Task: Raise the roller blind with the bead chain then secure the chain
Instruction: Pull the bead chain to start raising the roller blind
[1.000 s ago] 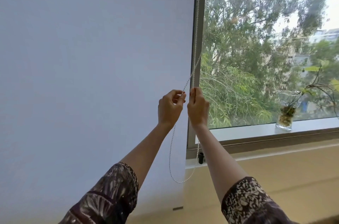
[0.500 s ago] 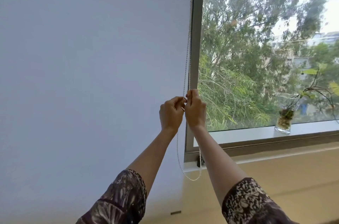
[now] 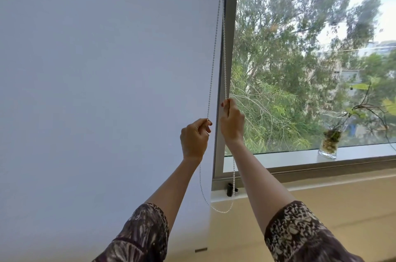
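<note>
Head view: roller blind (image 3: 107, 90) fully down, covering left pane. Left hand (image 3: 194, 140) pinches left strand of bead chain (image 3: 213, 64); right hand (image 3: 231, 123) grips right strand slightly higher, beside window frame (image 3: 230, 26). Chain loop hangs slack below wrists, near sill.

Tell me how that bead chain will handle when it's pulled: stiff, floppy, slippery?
Probably floppy: below the hands the bead chain sags into a loose loop, while above them both strands run straight, so it likely only carries tension. The beads look small and smooth, so it may slip through pinched fingers; the left hand and right hand each pinch one strand.
</note>
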A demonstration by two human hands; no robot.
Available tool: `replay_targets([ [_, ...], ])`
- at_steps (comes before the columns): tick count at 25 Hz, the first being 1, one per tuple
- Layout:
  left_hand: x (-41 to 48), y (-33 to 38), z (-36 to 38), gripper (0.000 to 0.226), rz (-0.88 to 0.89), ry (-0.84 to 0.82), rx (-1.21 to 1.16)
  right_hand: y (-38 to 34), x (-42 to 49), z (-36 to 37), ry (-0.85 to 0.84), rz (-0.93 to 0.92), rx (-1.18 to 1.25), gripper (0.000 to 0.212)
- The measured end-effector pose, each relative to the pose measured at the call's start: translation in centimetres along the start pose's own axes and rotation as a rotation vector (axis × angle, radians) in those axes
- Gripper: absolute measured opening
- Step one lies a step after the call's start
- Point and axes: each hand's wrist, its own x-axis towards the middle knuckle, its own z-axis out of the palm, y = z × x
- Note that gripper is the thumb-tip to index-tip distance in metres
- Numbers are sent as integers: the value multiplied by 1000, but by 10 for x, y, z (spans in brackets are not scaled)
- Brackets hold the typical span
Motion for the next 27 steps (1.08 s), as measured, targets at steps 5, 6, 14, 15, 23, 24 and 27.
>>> replay_targets([
  [5,-1,4,4,21,-11,-18,12,-1,0,3,-3,-33,-4,21],
  [6,0,5,4,21,-5,-26,14,0,-3,3,9,-41,0,21],
  [14,-1,1,1,21,3,-14,11,-5,-5,8,74,54,3,20],
  [15,0,0,1,21,8,-10,16,-6,-6,9,70,49,14,18],
  [23,-42,-35,2,22,-36,-84,113,-15,0,15,16,-17,128,24],
  [24,-51,-41,1,22,-48,-98,119,-13,-1,15,20,-20,128,23],
  [27,-68,-53,-2,22,-82,-130,143,-9,-4,15,28,-30,131,26],
])
